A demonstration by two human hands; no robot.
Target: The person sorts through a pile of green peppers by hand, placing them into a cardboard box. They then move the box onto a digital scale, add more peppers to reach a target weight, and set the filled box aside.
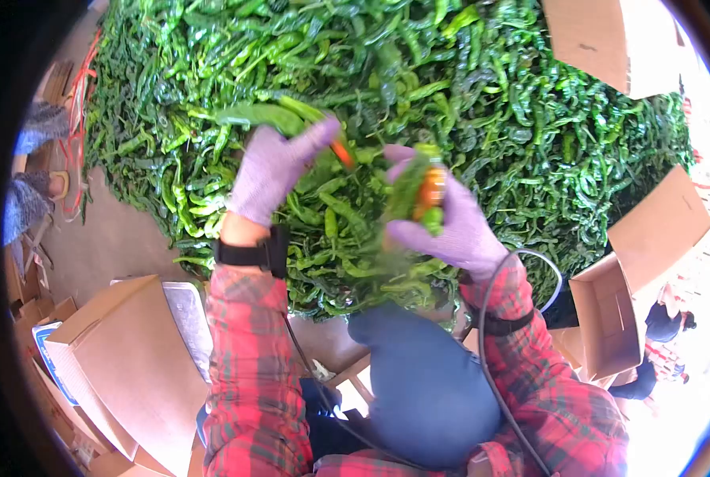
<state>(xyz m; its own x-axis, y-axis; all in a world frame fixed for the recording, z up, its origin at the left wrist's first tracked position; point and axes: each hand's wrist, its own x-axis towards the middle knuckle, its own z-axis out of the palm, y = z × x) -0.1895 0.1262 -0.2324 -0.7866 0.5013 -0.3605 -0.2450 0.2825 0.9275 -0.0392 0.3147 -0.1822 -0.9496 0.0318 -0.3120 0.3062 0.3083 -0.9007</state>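
A large heap of green peppers [331,63] fills the upper and middle view. My left hand [279,167], in a light purple glove, is closed round a few peppers; long green ones [259,115] stick out to the left and an orange-red tip [342,153] shows at the right. To the right, my right hand [450,219], gloved alike, is closed on several peppers, green with an orange one [431,191] among them. Motion blurs these peppers. Both hands are above the near part of the heap, apart from each other.
Cardboard boxes stand at the lower left [124,358] and right [609,318], and cardboard [585,40] lies at the upper right. A metal tray [188,318] is beside the left box. A cable [490,358] runs along my right arm. Other people appear at both sides.
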